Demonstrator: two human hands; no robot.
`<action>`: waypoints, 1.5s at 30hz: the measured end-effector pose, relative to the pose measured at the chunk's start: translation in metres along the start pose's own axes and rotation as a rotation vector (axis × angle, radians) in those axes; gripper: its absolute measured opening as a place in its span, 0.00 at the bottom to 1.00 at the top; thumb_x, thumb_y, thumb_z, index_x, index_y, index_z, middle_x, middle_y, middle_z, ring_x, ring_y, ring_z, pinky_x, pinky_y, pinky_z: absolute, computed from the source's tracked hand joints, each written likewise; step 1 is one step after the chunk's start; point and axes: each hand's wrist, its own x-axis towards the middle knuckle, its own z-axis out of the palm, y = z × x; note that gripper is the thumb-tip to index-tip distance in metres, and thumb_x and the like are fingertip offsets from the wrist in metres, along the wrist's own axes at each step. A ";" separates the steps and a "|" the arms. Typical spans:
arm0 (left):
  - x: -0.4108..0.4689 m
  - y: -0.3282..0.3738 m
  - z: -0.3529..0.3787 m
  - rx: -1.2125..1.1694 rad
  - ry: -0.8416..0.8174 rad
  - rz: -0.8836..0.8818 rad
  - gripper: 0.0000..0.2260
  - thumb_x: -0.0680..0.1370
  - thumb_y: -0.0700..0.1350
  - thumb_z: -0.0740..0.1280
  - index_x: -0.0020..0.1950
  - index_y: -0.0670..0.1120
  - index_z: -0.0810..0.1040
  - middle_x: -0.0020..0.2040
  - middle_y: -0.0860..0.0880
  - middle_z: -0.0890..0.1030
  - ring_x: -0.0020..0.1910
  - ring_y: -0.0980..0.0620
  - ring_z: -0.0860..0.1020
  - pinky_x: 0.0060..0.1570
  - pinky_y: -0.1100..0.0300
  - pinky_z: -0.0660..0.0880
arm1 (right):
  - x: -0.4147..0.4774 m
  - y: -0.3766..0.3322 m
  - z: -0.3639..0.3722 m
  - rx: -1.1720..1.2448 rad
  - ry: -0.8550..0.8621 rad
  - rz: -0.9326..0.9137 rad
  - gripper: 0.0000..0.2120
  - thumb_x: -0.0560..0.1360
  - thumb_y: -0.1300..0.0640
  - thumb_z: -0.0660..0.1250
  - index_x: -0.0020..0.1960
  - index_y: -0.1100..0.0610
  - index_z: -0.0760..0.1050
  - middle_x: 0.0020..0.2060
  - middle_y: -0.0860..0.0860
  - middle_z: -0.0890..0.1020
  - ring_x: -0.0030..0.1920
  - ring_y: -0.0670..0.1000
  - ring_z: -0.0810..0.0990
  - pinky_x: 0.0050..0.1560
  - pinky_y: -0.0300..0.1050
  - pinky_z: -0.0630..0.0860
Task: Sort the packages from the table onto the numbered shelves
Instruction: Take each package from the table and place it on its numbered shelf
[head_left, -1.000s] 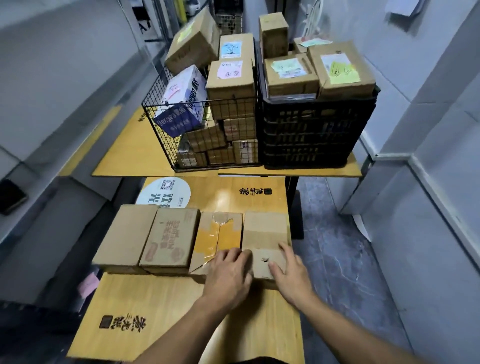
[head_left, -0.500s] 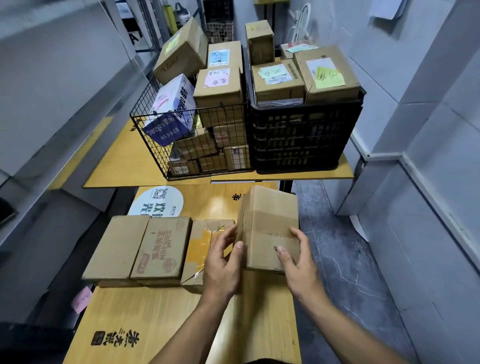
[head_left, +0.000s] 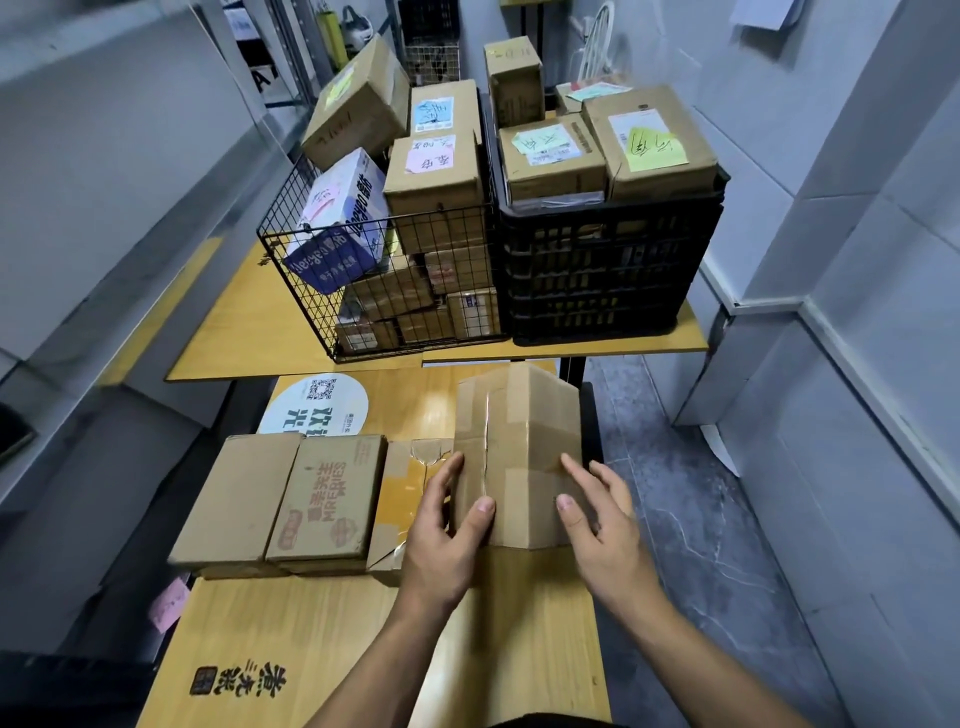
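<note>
Box tipped upright, basket, crate behind

The light is cool and flat, falling from above, and the room looks rather dim and blue-grey. A pale sheen lies on the wooden table at 12 o'clock from my left hand. The tape on the box I hold glints faintly. The box throws a soft shadow just under it, towards 6 o'clock. The middle is sharp enough to show labels. The shelf at 9 o'clock and the wall at 3 o'clock are smeared and bowed by the wide lens.
</note>
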 end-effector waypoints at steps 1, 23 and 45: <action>0.000 0.000 -0.001 0.050 0.006 0.018 0.28 0.70 0.61 0.71 0.69 0.64 0.69 0.68 0.57 0.74 0.68 0.55 0.72 0.67 0.45 0.71 | 0.003 -0.002 -0.001 -0.001 0.002 0.009 0.21 0.78 0.40 0.58 0.70 0.37 0.67 0.70 0.46 0.65 0.70 0.47 0.67 0.65 0.44 0.68; 0.007 0.009 -0.008 0.040 -0.049 0.000 0.26 0.71 0.63 0.66 0.69 0.60 0.71 0.67 0.58 0.75 0.67 0.60 0.72 0.64 0.60 0.72 | 0.010 -0.021 -0.003 0.476 -0.074 0.039 0.32 0.70 0.38 0.70 0.72 0.45 0.68 0.62 0.44 0.81 0.64 0.47 0.79 0.67 0.59 0.74; -0.008 0.012 -0.004 0.430 0.062 0.232 0.22 0.72 0.52 0.69 0.66 0.63 0.72 0.59 0.55 0.70 0.59 0.63 0.73 0.52 0.71 0.72 | 0.010 -0.010 -0.010 0.204 -0.082 0.027 0.33 0.65 0.26 0.67 0.67 0.25 0.60 0.64 0.36 0.75 0.66 0.42 0.75 0.67 0.51 0.74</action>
